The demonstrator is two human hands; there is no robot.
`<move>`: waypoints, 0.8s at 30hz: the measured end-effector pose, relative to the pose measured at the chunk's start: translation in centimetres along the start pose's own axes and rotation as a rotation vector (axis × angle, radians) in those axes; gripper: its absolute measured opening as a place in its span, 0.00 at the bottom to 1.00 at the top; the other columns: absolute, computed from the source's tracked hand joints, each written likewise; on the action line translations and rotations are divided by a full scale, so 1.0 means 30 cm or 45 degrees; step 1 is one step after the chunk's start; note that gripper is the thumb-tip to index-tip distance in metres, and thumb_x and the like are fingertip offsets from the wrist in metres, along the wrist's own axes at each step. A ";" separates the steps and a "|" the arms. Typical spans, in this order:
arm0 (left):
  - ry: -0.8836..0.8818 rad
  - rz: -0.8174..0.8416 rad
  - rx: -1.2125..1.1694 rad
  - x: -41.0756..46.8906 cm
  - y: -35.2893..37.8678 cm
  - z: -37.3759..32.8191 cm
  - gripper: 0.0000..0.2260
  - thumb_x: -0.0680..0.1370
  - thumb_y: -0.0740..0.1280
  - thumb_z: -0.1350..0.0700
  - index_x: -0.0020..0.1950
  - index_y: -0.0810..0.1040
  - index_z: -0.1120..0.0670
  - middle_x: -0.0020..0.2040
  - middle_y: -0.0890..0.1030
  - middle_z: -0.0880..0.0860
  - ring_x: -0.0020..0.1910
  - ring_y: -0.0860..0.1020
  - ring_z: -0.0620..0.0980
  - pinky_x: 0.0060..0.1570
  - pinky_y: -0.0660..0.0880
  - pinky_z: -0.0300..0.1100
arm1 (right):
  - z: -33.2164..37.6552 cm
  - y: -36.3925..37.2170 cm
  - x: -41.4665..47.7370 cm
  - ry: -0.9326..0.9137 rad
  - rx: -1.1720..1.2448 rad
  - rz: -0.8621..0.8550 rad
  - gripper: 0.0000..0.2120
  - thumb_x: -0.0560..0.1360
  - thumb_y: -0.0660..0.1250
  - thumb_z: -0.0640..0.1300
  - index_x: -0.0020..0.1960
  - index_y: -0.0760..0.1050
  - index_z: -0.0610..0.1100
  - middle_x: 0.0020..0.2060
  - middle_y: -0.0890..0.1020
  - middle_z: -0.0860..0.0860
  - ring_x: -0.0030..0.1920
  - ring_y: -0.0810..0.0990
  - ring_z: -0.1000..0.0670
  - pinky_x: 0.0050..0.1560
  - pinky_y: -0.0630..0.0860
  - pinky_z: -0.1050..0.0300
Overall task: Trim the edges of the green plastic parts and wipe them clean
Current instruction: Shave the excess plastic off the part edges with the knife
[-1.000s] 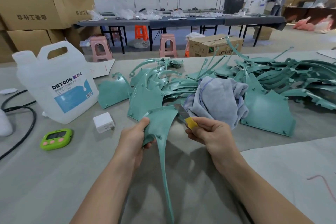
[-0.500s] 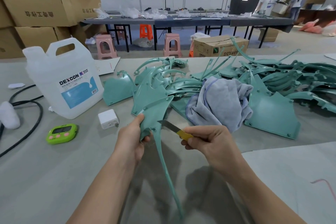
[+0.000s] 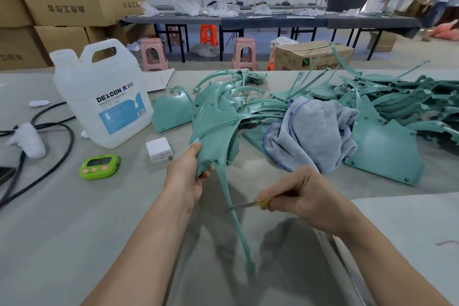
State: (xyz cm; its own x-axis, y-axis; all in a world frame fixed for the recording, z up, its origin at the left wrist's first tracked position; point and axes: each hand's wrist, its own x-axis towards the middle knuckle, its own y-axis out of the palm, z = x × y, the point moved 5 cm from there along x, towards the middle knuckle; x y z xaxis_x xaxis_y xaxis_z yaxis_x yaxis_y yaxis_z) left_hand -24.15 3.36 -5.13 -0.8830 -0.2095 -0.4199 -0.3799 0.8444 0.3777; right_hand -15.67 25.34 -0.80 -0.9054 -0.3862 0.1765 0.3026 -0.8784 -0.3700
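Knife (image 3: pixel 246 204), right hand (image 3: pixel 305 196) gripping, slid down green part (image 3: pixel 218 131) (thin tail), left hand (image 3: pixel 185 179) gripping.

Person's body in shot: hands and forearms only. Left hand (image 3: pixel 187 181) bare, right hand (image 3: pixel 306 200) bare. Left forearm (image 3: pixel 139 256) and right forearm (image 3: pixel 387 263) uncovered all the way to the frame edge. Upper arms and clothing are out of shot, so can't tell what's worn.

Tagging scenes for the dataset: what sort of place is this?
Probably a small factory's finishing area: a pile of identical green plastic parts on the work table, one part being trimmed with a knife, stacked cardboard cartons at the left, long benches with stools behind.
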 end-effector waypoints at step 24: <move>0.011 -0.067 -0.012 0.026 -0.024 -0.013 0.08 0.80 0.69 0.54 0.54 0.79 0.58 0.51 0.85 0.58 0.28 0.76 0.46 0.20 0.68 0.33 | -0.013 -0.009 -0.016 0.081 -0.252 0.271 0.17 0.71 0.73 0.37 0.46 0.88 0.60 0.43 0.88 0.57 0.46 0.87 0.54 0.51 0.82 0.59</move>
State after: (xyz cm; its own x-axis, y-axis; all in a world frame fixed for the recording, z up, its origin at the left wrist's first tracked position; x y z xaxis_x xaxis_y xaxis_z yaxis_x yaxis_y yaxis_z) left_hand -24.67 2.40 -5.40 -0.8640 -0.2577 -0.4326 -0.4286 0.8273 0.3632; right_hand -15.44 25.86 -1.12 -0.8465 -0.5320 0.0204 0.4294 -0.7049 -0.5646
